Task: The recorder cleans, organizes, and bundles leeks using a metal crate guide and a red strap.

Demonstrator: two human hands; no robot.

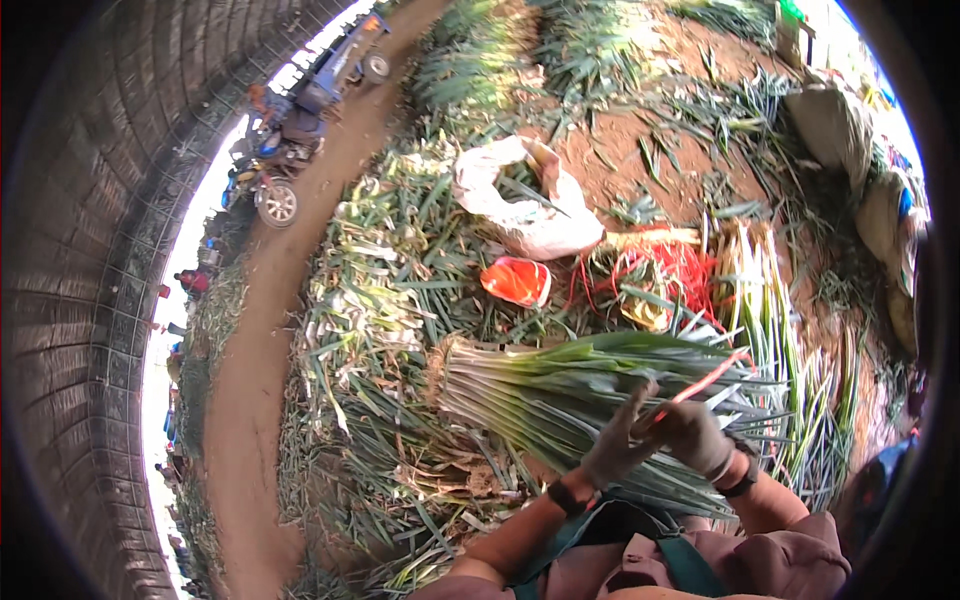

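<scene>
A large bunch of green onions (520,385) lies in front of me, its white root ends to the left and its leaves spread to the right. Over the leaves, my two gloved hands come close together. My right hand (697,437) is closed on a thin red strip (710,378), which slants up and to the right. Beside it, my left hand (618,445) has its fingers stretched upward, close to the strip's near end. Whether those fingertips touch the strip is hard to make out.
Beyond the bunch are a white sack (520,235), a red-orange bag (518,282) and tangled red strips (690,275). More green onions (755,275) lie at the right, and loose ones (370,300) cover the left. Farther left, a blue three-wheeled cart (300,120) stands on a dirt path (245,400).
</scene>
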